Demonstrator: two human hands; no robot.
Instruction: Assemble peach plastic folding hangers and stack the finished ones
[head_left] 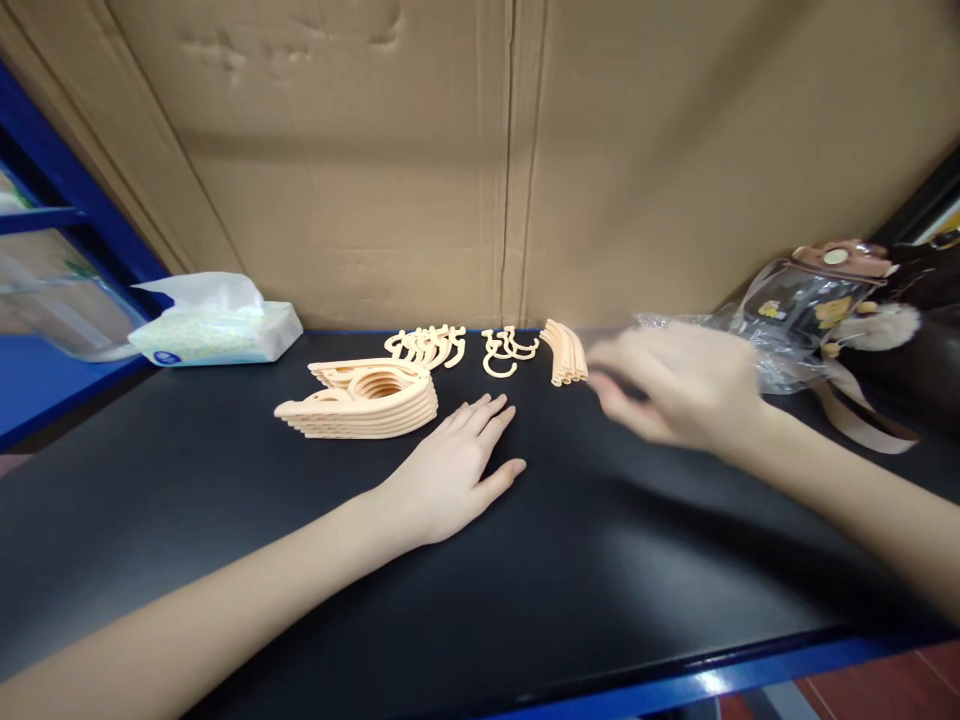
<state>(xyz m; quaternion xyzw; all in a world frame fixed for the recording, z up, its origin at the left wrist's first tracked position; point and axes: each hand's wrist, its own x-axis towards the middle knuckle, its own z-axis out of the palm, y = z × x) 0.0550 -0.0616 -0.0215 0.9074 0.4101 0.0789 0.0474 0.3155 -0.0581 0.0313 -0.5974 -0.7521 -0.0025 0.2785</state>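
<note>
My left hand (463, 465) lies flat on the black tabletop with its fingers spread, holding nothing. Just left of its fingertips is a stack of peach plastic hanger parts (367, 405), piled flat with round openings lined up. Behind the stack sit several peach hanger hooks (429, 346) in a row, and a smaller group of hooks (501, 368) lies beyond my left fingertips. My right hand (667, 385) is raised over the table's right side, smeared by motion. Its fingertips are nearest to a bundle of short curved peach bars (564, 352); whether they touch is unclear.
At the back left stands a tissue pack (217, 330). To the right are crumpled clear plastic (784, 355), a transparent bottle (806, 295) with a strap, and a dark bag (926, 350). A cardboard wall (360, 180) closes off the back; the blue table edge (705, 685) runs along the front.
</note>
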